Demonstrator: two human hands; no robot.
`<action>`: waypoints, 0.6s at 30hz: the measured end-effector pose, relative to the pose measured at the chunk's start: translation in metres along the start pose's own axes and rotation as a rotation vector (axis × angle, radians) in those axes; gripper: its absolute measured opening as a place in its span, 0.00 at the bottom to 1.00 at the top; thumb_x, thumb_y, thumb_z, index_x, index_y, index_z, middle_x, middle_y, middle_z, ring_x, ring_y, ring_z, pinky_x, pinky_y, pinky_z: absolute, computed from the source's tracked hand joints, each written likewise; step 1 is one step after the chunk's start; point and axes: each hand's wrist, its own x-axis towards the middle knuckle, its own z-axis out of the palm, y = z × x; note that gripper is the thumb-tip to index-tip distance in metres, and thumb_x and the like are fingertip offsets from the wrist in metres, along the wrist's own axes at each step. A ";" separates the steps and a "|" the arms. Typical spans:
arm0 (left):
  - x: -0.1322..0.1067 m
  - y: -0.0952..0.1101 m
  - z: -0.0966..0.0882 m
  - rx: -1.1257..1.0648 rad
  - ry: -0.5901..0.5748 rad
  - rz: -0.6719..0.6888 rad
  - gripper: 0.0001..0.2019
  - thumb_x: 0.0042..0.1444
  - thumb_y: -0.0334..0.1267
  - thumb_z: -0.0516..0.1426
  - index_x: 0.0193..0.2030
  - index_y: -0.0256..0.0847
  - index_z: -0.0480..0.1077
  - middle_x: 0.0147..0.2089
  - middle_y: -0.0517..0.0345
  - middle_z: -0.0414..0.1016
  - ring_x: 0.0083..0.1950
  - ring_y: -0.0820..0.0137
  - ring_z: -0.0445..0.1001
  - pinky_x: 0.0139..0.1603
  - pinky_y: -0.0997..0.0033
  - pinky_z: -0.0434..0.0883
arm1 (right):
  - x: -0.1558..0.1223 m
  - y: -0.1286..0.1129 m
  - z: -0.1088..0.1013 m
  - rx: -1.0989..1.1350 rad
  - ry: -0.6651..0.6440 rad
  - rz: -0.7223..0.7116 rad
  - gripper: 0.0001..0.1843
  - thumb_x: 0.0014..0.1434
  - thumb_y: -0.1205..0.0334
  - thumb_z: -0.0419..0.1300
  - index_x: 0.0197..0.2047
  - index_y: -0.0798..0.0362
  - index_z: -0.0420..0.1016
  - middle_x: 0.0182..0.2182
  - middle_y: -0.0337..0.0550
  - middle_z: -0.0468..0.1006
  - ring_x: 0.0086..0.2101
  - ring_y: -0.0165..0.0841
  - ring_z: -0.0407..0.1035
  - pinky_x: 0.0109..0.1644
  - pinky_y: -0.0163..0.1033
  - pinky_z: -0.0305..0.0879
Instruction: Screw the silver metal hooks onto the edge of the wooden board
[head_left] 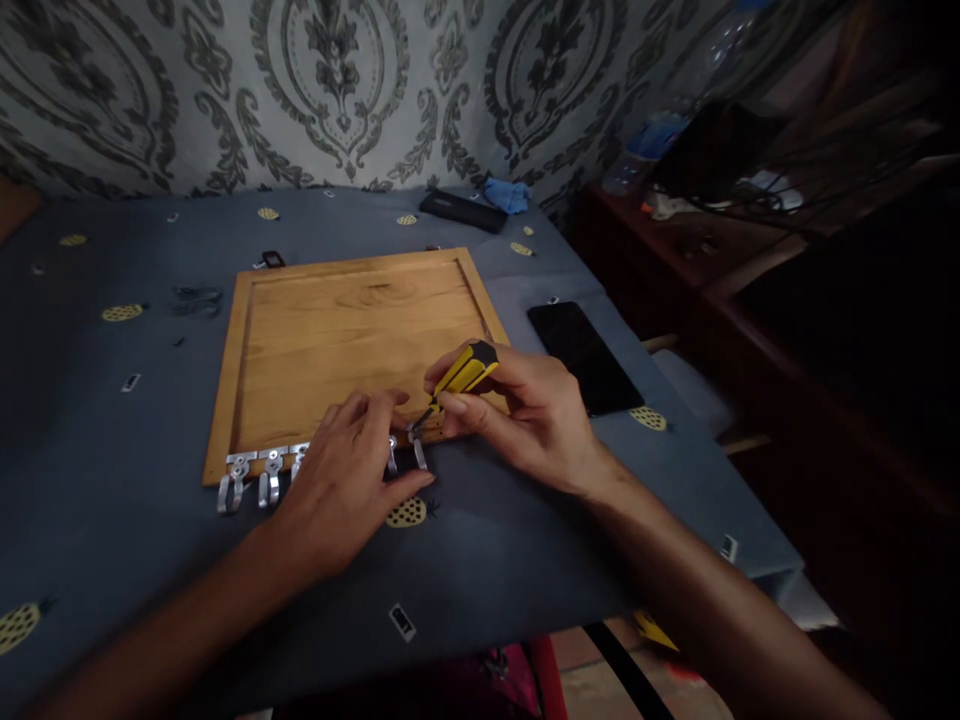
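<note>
A framed wooden board (330, 350) lies on the cloth-covered table. Along its near edge runs a silver hook rack (274, 460) with several double hooks, partly hidden by my left hand (341, 480). That hand rests over the rack and board edge, fingers spread, with the thumb apart and beside the end hook (419, 452). In my right hand (529, 410) is a screwdriver (465, 370) with a yellow and black handle, gripped between thumb and fingers. It slants down to the left, its tip at the rack just above the end hook.
A black phone (585, 355) lies right of the board. Beyond the board are a black case (463, 211) and a blue cloth (507, 195). A small clear plastic bag (196, 299) sits at left. Dark furniture (720, 280) with cables and bottles stands at right.
</note>
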 end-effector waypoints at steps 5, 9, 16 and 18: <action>0.000 0.000 0.000 -0.002 -0.004 -0.013 0.26 0.52 0.36 0.68 0.53 0.44 0.59 0.51 0.52 0.73 0.55 0.53 0.73 0.54 0.48 0.71 | 0.009 -0.004 -0.007 -0.046 -0.125 0.008 0.14 0.67 0.57 0.59 0.30 0.54 0.71 0.31 0.41 0.78 0.31 0.29 0.72 0.34 0.35 0.67; 0.001 0.000 0.000 -0.004 -0.011 -0.003 0.27 0.52 0.36 0.68 0.53 0.44 0.60 0.50 0.52 0.74 0.54 0.54 0.72 0.54 0.49 0.71 | 0.013 -0.006 -0.011 -0.046 -0.186 0.021 0.16 0.68 0.55 0.57 0.30 0.54 0.71 0.28 0.40 0.76 0.31 0.30 0.72 0.35 0.36 0.67; 0.001 0.001 -0.002 -0.006 -0.007 -0.016 0.27 0.51 0.35 0.69 0.52 0.43 0.59 0.50 0.52 0.74 0.53 0.54 0.73 0.53 0.49 0.71 | 0.009 -0.006 -0.009 0.033 -0.105 0.033 0.09 0.65 0.58 0.60 0.37 0.54 0.76 0.35 0.43 0.81 0.32 0.30 0.75 0.35 0.36 0.70; 0.001 0.001 -0.002 -0.008 -0.003 -0.011 0.27 0.52 0.35 0.68 0.53 0.43 0.59 0.50 0.52 0.74 0.53 0.54 0.73 0.53 0.49 0.71 | 0.005 -0.009 -0.007 0.146 0.055 0.073 0.06 0.64 0.60 0.62 0.40 0.53 0.77 0.38 0.42 0.81 0.30 0.28 0.75 0.33 0.35 0.72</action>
